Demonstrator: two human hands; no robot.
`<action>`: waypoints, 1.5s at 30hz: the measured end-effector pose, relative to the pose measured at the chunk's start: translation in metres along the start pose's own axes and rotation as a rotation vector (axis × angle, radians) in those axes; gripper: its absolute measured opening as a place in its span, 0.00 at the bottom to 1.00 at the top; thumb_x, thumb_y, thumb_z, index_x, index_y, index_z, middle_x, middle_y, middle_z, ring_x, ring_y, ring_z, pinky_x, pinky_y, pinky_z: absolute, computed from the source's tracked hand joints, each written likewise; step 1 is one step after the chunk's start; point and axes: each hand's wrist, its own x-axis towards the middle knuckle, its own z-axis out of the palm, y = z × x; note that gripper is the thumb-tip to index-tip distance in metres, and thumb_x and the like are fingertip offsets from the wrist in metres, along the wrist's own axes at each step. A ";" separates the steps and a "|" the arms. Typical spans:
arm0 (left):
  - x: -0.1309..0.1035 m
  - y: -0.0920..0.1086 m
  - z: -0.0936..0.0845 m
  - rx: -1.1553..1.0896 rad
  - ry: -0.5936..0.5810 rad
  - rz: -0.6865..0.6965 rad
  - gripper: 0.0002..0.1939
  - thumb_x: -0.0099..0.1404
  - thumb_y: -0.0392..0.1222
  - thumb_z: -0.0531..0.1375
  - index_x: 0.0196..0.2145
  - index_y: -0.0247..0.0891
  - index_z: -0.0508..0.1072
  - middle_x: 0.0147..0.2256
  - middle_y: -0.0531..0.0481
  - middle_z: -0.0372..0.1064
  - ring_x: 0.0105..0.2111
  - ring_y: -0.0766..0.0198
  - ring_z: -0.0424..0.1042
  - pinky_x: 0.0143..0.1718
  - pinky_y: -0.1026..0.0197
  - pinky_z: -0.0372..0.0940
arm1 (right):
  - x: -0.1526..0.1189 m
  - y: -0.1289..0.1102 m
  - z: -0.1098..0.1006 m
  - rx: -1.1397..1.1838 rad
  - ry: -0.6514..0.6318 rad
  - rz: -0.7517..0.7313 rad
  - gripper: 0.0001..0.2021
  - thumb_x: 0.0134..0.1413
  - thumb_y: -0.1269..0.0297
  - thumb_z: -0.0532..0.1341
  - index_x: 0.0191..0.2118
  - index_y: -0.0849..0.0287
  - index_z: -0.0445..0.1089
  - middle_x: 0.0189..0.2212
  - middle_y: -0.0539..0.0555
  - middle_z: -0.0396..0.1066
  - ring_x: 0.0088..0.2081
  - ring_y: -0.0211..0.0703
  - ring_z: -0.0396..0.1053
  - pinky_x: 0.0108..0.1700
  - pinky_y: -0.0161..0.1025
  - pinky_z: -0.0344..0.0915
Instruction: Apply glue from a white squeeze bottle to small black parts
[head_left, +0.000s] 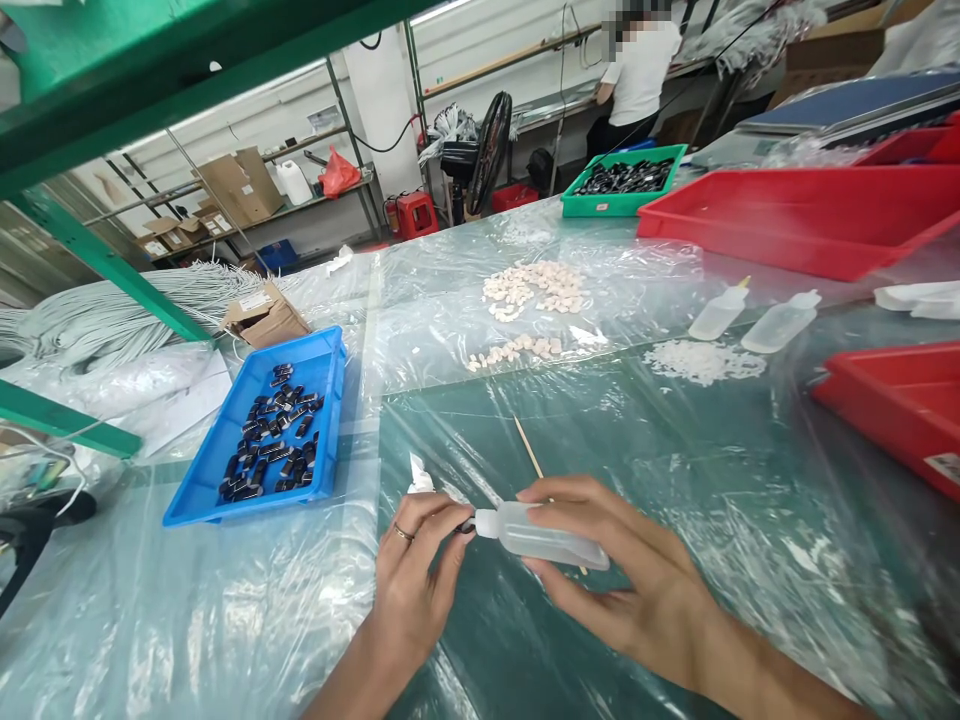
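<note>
My right hand (615, 550) is closed around a translucent squeeze bottle (536, 535), which lies nearly level with its white tip pointing left. Between the thumb and fingers of my left hand (420, 555) is a small black part (466, 524), mostly hidden by the fingertips. The bottle's tip meets or nearly meets that part. A thin wooden stick (528, 447) lies on the table, partly behind the bottle. Just beyond my left hand sits a crumpled white tissue (420, 475).
Left stands a blue tray (339, 400) of black parts. Beige pieces (536, 288) and white bits (705, 361) lie on the plastic-covered table, near two more bottles (782, 322). Red trays (795, 220) and a green tray (568, 205) stand beyond. A person (641, 75) is at the back.
</note>
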 end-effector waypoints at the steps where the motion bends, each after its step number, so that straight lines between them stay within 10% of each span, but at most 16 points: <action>1: 0.000 0.000 0.000 0.001 0.002 0.000 0.08 0.69 0.38 0.58 0.46 0.45 0.73 0.37 0.49 0.70 0.36 0.60 0.73 0.35 0.58 0.71 | -0.001 -0.001 0.000 -0.012 0.000 -0.004 0.16 0.49 0.67 0.65 0.45 0.51 0.68 0.41 0.55 0.70 0.37 0.38 0.73 0.30 0.26 0.71; 24: -0.003 -0.002 0.000 0.026 -0.024 0.049 0.11 0.69 0.37 0.58 0.47 0.45 0.73 0.37 0.48 0.69 0.36 0.59 0.71 0.34 0.57 0.69 | -0.012 -0.006 -0.004 -0.405 -0.020 -0.157 0.18 0.45 0.62 0.65 0.45 0.49 0.68 0.41 0.53 0.76 0.38 0.43 0.77 0.33 0.34 0.78; 45: 0.000 0.001 -0.003 0.028 -0.015 0.091 0.10 0.69 0.35 0.58 0.47 0.45 0.74 0.37 0.49 0.70 0.37 0.59 0.71 0.37 0.55 0.69 | 0.000 -0.013 -0.010 -0.080 -0.054 0.026 0.16 0.47 0.67 0.64 0.44 0.48 0.67 0.39 0.54 0.71 0.35 0.36 0.73 0.30 0.26 0.71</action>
